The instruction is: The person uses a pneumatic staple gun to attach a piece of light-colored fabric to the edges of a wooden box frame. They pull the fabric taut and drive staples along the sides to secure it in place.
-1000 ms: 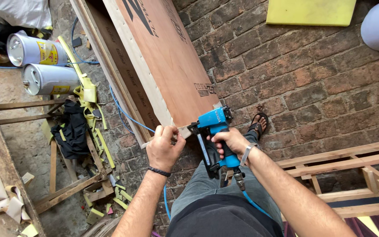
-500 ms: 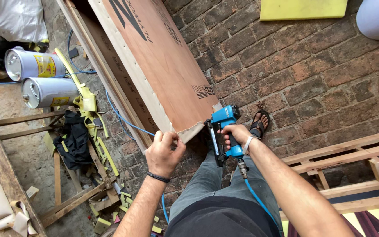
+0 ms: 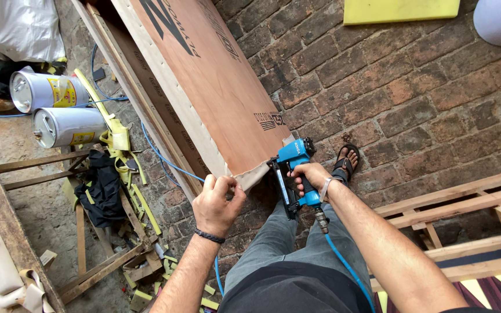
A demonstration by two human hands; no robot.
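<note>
- Plywood panel [image 3: 215, 87], reddish brown with a pale fabric edging [image 3: 172, 93], leans across the brick floor [image 3: 413, 87], its near corner between the two hands.
- The left hand [image 3: 217, 200] has its grip pinched closed on the loose fabric flap [image 3: 254, 174] at that corner.
- The right hand [image 3: 311, 177] is wrapped tight around a blue pneumatic stapler [image 3: 294, 174], nose against the corner, a blue hose [image 3: 343, 261] trailing from its handle.
- Two silver cans [image 3: 59, 107] lie well apart to the left; a wooden frame [image 3: 465, 203] sits to the right.
</note>
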